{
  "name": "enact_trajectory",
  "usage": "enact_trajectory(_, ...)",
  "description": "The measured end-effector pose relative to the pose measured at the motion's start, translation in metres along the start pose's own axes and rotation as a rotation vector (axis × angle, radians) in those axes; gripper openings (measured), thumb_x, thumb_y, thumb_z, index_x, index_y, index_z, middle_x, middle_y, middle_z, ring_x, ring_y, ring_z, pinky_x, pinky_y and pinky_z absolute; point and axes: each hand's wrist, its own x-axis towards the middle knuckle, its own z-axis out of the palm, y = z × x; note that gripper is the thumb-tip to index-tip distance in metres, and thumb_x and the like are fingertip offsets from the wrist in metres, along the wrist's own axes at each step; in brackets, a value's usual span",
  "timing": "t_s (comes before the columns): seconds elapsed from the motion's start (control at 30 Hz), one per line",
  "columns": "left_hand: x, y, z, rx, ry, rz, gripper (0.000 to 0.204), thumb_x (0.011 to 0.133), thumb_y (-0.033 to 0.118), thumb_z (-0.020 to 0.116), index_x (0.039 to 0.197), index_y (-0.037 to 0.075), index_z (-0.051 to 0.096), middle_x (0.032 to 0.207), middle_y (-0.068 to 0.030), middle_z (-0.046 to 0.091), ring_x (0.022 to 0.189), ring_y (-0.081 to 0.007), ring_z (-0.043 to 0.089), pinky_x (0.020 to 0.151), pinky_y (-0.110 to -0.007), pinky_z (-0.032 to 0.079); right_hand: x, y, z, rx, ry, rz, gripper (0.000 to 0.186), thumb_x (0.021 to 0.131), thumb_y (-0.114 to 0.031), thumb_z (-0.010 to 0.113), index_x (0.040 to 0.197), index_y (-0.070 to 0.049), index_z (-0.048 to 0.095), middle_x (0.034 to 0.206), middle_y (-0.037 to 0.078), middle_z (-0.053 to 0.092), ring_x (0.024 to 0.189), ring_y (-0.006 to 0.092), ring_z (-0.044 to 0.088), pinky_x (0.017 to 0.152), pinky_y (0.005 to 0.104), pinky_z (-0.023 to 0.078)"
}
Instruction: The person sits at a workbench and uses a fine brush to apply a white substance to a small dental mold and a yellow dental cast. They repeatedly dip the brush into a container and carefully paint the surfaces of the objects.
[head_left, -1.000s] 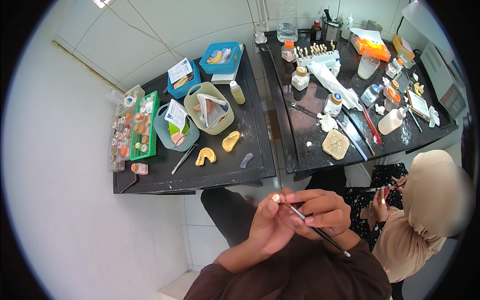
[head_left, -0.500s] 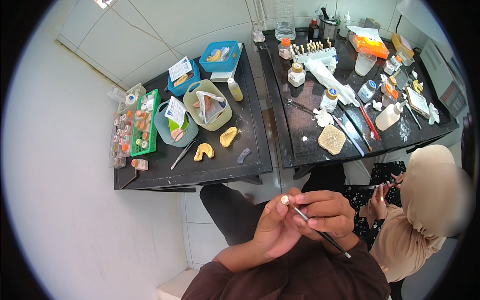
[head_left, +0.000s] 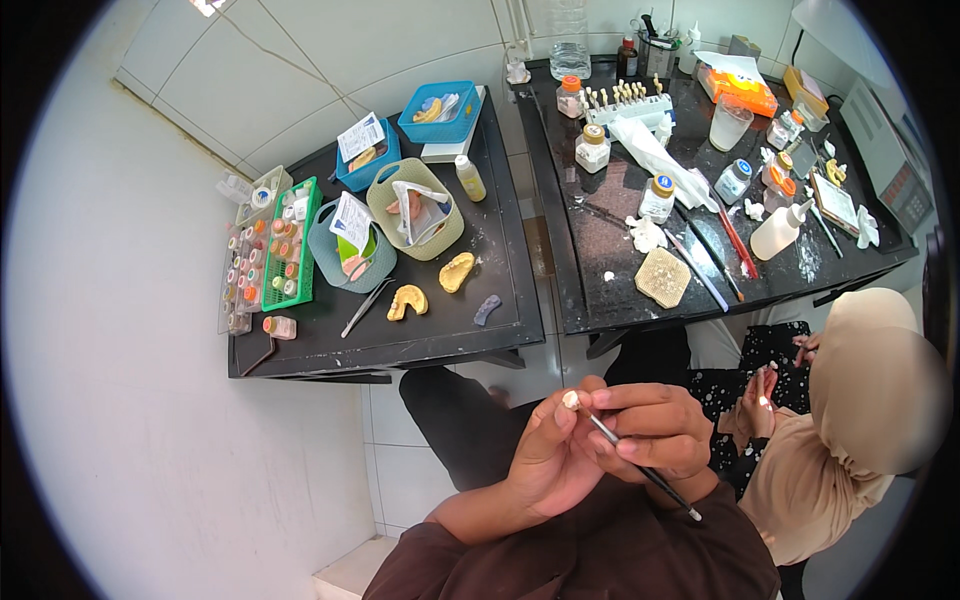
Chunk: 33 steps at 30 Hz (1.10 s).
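Note:
Close to my body, my left hand pinches a small whitish piece, like a dental crown, between thumb and fingertips. My right hand grips a thin brush with a dark handle and a silver-coloured ferrule. The brush's tip end points at the crown, and its handle slants down to the right. Fingers of both hands meet around the crown, so I cannot tell whether the bristles touch it.
On the left table lie yellow dental casts, tweezers, baskets and a green tray of jars. The right table bears a shade guide, a squeeze bottle, brushes and a sponge. A co-worker sits at my right.
My hands, the crown and the brush stay almost still. The co-worker's hands have moved apart, and their head has shifted slightly.

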Motion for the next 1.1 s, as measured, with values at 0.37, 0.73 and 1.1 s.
enact_trajectory(0.37, -0.0013, 0.0009, -0.0029, -0.019, -0.012, -0.018, 0.019, 0.098, 0.030, 0.064, 0.112, 0.018, 0.069, 0.103, 0.0023, 0.052, 0.094, -0.0123, 0.054, 0.079, -0.027, 0.049, 0.0004, -0.0029, -0.0008, -0.042, -0.052, -0.014, 0.037, 0.073, 0.008, 0.080, 0.099, -0.007, 0.058, 0.089, 0.007, 0.062, 0.087, 0.0310, 0.073, 0.071, 0.0347, 0.063)
enact_trajectory(0.73, -0.0003, 0.0001, 0.0042, -0.116, -0.020, 0.006, 0.023, 0.097, 0.026, 0.066, 0.110, 0.007, 0.066, 0.107, -0.0012, 0.057, 0.097, -0.0127, 0.060, 0.089, -0.028, 0.051, 0.0002, -0.0019, 0.0028, -0.056, 0.002, -0.034, 0.036, 0.068, 0.007, 0.084, 0.091, -0.006, 0.060, 0.085, 0.007, 0.065, 0.088, 0.0318, 0.074, 0.064, 0.0318, 0.064)
enact_trajectory(1.1, -0.0007, -0.0014, 0.0052, -0.074, 0.017, 0.014, 0.023, 0.097, 0.026, 0.066, 0.110, 0.007, 0.066, 0.105, 0.0004, 0.055, 0.095, -0.0124, 0.058, 0.089, -0.028, 0.050, -0.0008, -0.0007, 0.0033, -0.070, 0.011, -0.076, 0.035, 0.068, 0.008, 0.084, 0.090, -0.006, 0.060, 0.084, 0.007, 0.064, 0.087, 0.0322, 0.075, 0.063, 0.0314, 0.064)
